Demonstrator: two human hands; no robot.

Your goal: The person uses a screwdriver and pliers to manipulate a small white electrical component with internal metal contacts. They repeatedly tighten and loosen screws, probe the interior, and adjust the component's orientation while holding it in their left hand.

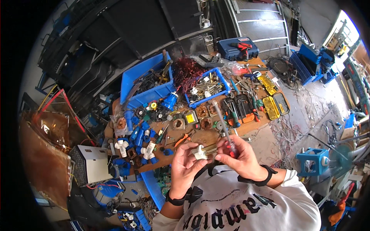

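Observation:
My left hand (185, 173) holds a small white plastic fitting (199, 153) between thumb and fingers at the bottom middle of the view. Just to its right, my right hand (241, 158) is closed around the red and dark handle of a screwdriver (223, 122), whose long shaft points up over the bench. The screwdriver and fitting are apart. Beyond both hands lie orange-handled pliers (182, 140) on the cluttered wooden bench (194, 137). White pipe fittings (148, 152) and several blue ones stand to the left.
Blue bins (143, 92) of metal parts and tools fill the back of the bench, beside a blue case (227, 49) with a drill and open yellow bit sets (270, 109). A blue crate (153, 192) sits low left. A fan (339, 156) and loose wires are at right.

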